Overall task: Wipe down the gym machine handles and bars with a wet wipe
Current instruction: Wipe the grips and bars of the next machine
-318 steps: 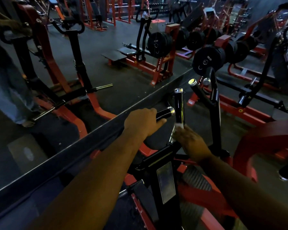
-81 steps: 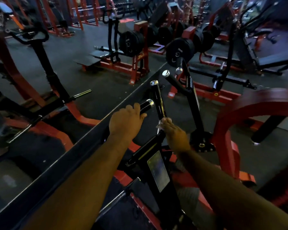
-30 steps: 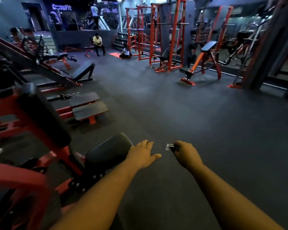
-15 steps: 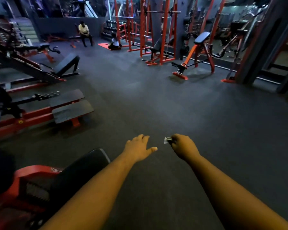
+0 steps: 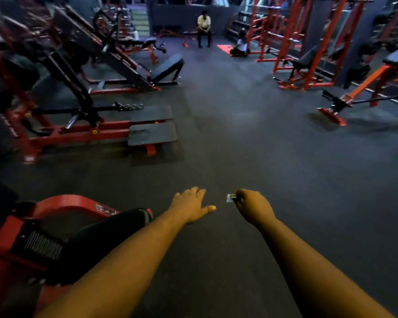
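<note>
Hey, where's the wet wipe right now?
In the head view the wet wipe is pinched in the right hand, low and right of centre above the bare floor, just across from the open left hand.

The floor [image 5: 251, 143] is dark rubber matting, matt and faintly grainy. At eight o'clock a machine frame [image 5: 62, 204] wears glossy red paint over metal, and beside it a black pad [image 5: 110, 230] looks like smooth vinyl with a dull sheen. At ten o'clock two flat plates [image 5: 152, 133] show a rough, matt black tread, with a bright bare-metal peg [image 5: 72, 121] near them. The racks [image 5: 285, 31] at one o'clock are red-painted steel. In the right hand [image 5: 255, 208] a wet wipe [image 5: 229, 197] shows pale and soft, crumpled like thin cloth.
</note>
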Action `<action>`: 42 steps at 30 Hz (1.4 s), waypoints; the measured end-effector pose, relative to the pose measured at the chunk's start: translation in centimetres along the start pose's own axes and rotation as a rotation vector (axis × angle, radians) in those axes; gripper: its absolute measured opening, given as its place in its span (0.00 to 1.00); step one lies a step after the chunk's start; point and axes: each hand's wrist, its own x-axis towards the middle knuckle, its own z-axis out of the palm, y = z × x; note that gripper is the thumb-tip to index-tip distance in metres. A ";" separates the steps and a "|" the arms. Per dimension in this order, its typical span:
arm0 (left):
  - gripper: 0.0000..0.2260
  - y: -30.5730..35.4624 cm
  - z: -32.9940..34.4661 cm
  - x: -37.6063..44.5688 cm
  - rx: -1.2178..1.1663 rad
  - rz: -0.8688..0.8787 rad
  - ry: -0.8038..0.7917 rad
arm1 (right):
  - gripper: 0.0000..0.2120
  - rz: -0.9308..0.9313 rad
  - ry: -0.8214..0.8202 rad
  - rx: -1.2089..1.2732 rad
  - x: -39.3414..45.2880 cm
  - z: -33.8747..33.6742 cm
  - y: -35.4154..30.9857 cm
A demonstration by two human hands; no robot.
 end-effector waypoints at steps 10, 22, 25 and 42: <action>0.38 -8.0 -0.4 12.2 -0.096 -0.260 -0.029 | 0.06 -0.257 -0.175 -0.054 18.9 2.5 -4.7; 0.38 -25.6 -7.8 27.8 -0.179 -0.483 -0.028 | 0.04 -0.462 -0.269 -0.089 45.1 5.2 -18.7; 0.38 -29.5 -9.6 30.5 -0.175 -0.551 -0.023 | 0.04 -0.534 -0.327 -0.077 50.1 6.4 -22.5; 0.38 -48.7 -17.5 41.4 -0.347 -1.120 0.060 | 0.04 -1.097 -0.558 -0.054 77.8 14.8 -47.8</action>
